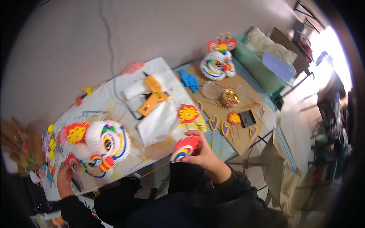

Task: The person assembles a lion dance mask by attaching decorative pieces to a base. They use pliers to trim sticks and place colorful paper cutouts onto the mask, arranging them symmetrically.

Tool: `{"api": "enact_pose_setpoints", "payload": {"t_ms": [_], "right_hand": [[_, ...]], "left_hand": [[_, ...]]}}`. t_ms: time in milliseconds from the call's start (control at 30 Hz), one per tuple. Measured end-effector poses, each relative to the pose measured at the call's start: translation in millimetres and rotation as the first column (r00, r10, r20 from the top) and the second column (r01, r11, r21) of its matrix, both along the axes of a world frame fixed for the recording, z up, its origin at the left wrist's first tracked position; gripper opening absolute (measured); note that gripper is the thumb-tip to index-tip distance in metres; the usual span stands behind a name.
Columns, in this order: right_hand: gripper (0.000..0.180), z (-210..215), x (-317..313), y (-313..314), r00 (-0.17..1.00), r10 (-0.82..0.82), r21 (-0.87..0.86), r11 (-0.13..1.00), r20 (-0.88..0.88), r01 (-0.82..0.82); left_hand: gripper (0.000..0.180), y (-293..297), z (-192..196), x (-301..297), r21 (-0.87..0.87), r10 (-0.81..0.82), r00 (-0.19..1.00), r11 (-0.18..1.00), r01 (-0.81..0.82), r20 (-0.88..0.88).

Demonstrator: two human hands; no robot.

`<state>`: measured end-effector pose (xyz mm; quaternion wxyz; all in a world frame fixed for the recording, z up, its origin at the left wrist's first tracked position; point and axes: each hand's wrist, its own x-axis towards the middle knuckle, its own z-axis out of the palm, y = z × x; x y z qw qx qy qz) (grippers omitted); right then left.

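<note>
Right hand (203, 152) pinches a red fan-shaped paper ornament (184, 149); left hand (64, 176) steadies the white paper lion head (104, 146).
Left fingers look pressed against the head's lower edge, though their exact closure I cannot tell. To fix the ornament well, I judge it should be aligned on the head before glue sets; the yellow glue gun (153, 95) lies beyond the right hand on the counter (110, 100), heart-shaped purple-yellow pieces (213, 122) just right of it.

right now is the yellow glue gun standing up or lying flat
Lying flat: the yellow glue gun rests on its side on white paper, nozzle and handle both down on the table.
</note>
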<state>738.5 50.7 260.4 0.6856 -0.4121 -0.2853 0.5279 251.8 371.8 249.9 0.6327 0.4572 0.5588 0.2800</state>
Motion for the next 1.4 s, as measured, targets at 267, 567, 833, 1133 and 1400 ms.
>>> {"api": "enact_pose_setpoints", "payload": {"t_ms": [267,567,833,1133,1400], "right_hand": [[0.071,-10,-9,-10,0.995,0.019,0.063,0.998,-0.103,-0.012],[0.071,-21,-3,-26,0.984,-0.018,0.096,0.995,-0.175,0.035],[0.072,-28,3,-30,0.988,-0.097,0.047,0.994,-0.120,0.103],[0.070,-27,6,-34,0.986,-0.099,0.075,0.991,-0.138,0.110],[0.073,-39,5,-5,0.983,-0.079,0.070,0.993,-0.163,0.092]], "left_hand": [[0.022,-16,-4,11,-0.022,0.047,0.985,0.998,-0.051,-0.166],[0.031,20,-23,-5,-0.210,0.407,0.910,0.886,-0.414,-0.078],[0.017,23,-41,-5,-0.142,0.372,0.924,0.913,-0.382,-0.092],[0.018,28,-69,-15,-0.083,0.267,0.955,0.963,-0.258,0.129],[0.031,14,-48,18,0.045,0.266,0.962,0.962,-0.269,0.064]]}}
